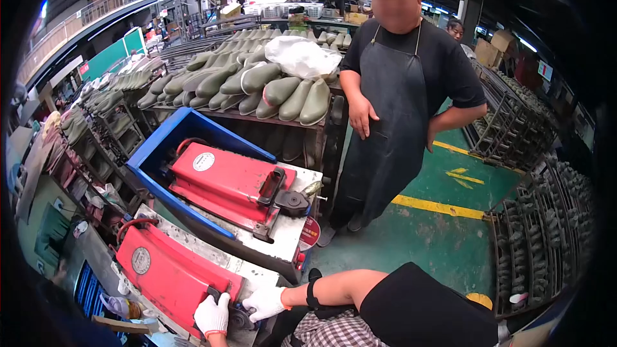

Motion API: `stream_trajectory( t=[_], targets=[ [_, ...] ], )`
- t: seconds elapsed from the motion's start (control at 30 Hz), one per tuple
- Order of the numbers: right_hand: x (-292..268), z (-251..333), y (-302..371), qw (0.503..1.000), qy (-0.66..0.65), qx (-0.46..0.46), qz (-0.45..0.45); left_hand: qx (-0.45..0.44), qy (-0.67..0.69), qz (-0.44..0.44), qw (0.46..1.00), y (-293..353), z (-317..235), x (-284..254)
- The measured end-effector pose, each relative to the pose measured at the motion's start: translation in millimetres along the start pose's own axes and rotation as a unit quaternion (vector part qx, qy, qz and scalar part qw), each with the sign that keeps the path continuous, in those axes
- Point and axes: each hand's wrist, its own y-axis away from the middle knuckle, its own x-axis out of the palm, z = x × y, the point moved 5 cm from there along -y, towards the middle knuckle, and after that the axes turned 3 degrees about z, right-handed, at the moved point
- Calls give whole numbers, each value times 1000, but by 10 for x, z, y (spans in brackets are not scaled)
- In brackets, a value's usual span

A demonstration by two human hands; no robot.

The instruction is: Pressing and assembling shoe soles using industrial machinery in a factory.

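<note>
My left hand point(213, 316), in a white glove with an orange cuff, is closed around a black handle point(214, 293) at the near end of a red machine point(170, 270). Just right of it, my right hand point(265, 302), also gloved in white, reaches over the machine's bench with its fingers apart. A dark round part point(241, 319) sits close below its fingertips; whether they touch cannot be made out. Farther off stands a second red machine point(222, 177) of like shape, with a black handle and a round black part, inside a blue guard point(173, 130).
Olive-green shoes point(283, 93) lie piled on a rack behind the machines, with a white plastic bag point(302, 56) on top. A person in a dark apron point(392, 103) stands at the far right of the benches. Shoe racks point(540, 238) line the green floor's right side.
</note>
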Motion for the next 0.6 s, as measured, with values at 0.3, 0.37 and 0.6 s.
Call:
stream_trajectory(
  t=[0.3, 0.37, 0.6],
  targets=[
    [-59, -18, 24, 1000, 16, -1, -22, 15, 5, -31, 999, -42, -33, 6],
    [-86, 6, 59, 1000, 13, 7, -11, 15, -5, -25, 1000, -35, -82, -22],
    [90, 144, 39, 997, 77, -3, -7, 32, -3, 2, 999, 113, 156, 32]
  ],
)
